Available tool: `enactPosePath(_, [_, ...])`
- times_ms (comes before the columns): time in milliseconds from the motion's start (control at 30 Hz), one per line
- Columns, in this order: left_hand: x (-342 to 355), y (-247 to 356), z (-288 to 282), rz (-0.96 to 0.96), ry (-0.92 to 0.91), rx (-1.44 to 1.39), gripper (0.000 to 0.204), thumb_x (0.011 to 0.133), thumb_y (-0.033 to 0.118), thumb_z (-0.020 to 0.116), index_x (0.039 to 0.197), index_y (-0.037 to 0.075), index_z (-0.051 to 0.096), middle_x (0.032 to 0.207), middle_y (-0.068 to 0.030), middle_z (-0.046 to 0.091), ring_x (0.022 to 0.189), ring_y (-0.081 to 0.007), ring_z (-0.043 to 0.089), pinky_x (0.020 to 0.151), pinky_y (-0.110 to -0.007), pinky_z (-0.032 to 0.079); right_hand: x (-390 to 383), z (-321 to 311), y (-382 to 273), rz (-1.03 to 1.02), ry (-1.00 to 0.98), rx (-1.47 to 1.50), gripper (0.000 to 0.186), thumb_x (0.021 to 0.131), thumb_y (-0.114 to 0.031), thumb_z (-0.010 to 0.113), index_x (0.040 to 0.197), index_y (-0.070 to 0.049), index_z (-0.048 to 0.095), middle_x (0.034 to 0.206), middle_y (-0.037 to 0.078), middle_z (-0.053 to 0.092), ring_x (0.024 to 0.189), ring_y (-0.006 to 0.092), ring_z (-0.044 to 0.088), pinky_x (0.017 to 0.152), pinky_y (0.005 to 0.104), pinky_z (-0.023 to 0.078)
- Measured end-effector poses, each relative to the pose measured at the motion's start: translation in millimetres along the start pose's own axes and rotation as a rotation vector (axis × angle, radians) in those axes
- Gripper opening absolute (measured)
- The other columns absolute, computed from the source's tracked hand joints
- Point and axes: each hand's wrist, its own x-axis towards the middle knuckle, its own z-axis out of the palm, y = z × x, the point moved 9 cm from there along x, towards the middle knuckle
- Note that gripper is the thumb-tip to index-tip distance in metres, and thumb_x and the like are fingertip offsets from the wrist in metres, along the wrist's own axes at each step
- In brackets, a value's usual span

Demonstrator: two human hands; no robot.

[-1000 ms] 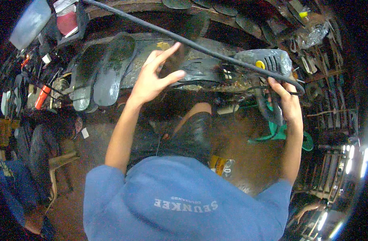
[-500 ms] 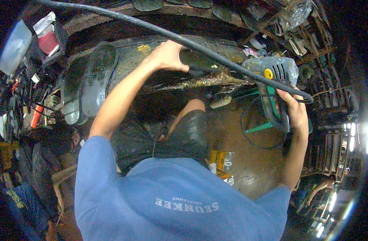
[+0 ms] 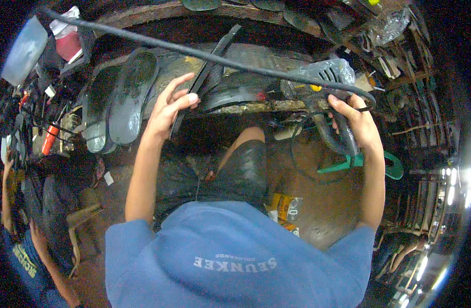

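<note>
Since the earlier view, a dark strip has risen into your left grip, pinched there; its long axis slants away and rightward beyond it. Your right grip clasps the power tool.

Tool part-hidden; shirt cropped
</note>
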Motion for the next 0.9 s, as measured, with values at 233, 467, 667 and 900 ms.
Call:
enactPosePath(233, [-58,-1,-2,0.039,0.073,-0.135,0.077,0.09,0.02,0.075,0.158,0.002,0.043,0.126,-0.0194,0.069,0.111,-0.0278,0.071,0.101,-0.04,0.058,10,-1,5,0.046,0.034,-0.047,0.038,0.098,-0.042,0.076,0.108,-0.006,0.067,0.086,0.002,0.066,0.067,0.0122,0.059,0.06,0.0289,0.047])
enactPosePath(467, [-84,0,-8,0.053,0.168,-0.185,0.079,0.091,0.019,0.076,0.158,-0.002,0.04,0.128,-0.0221,0.067,0.112,-0.0293,0.071,0.1,-0.043,0.06,30,3,-10,-0.061,0.036,0.019,0.029,0.1,-0.036,0.073,0.107,-0.007,0.069,0.083,0.001,0.069,0.063,0.0115,0.058,0.057,0.0285,0.046])
enactPosePath(667, [-107,-2,-20,0.075,0.272,-0.18,0.08,0.09,0.019,0.077,0.157,-0.002,0.041,0.129,-0.0222,0.066,0.112,-0.0294,0.071,0.101,-0.042,0.059,40,25,-27,-0.047,-0.01,0.075,0.031,0.099,-0.036,0.074,0.113,-0.008,0.068,0.084,0.001,0.067,0.063,0.0108,0.058,0.057,0.0286,0.047])
enactPosePath(900, [-129,3,-30,0.088,0.382,-0.222,0.077,0.09,0.019,0.078,0.156,-0.001,0.044,0.125,-0.0206,0.067,0.111,-0.028,0.071,0.1,-0.041,0.059,36,65,-66,-0.048,-0.126,0.063,0.033,0.098,-0.036,0.076,0.113,-0.007,0.068,0.084,0.001,0.067,0.062,0.0118,0.059,0.057,0.0295,0.049])
